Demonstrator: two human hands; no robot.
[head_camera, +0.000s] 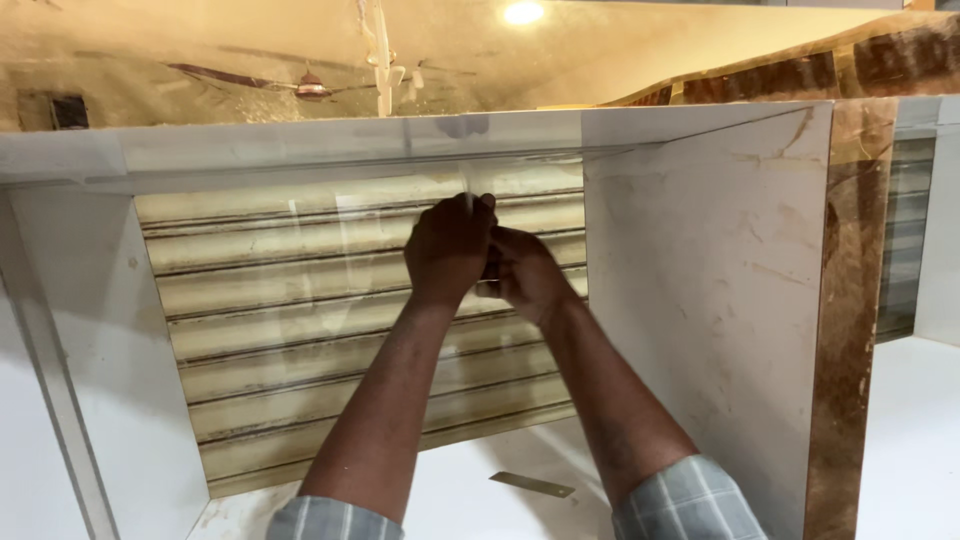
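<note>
Dark small object (489, 268) pinched between both hands (485, 255), fingers curled shut, inside tiled niche (700, 280).

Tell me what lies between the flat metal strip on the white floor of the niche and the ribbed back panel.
In the head view, only bare white floor lies between the metal strip and the ribbed back panel.

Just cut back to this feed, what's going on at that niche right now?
A person is reaching both arms into a marble-lined niche. The left hand and right hand are pressed together at the ribbed beige back panel, just under the top slab. What sits between the hands is hidden, so I cannot tell what they grip. A small flat brass-coloured strip lies on the white shelf floor below.
</note>
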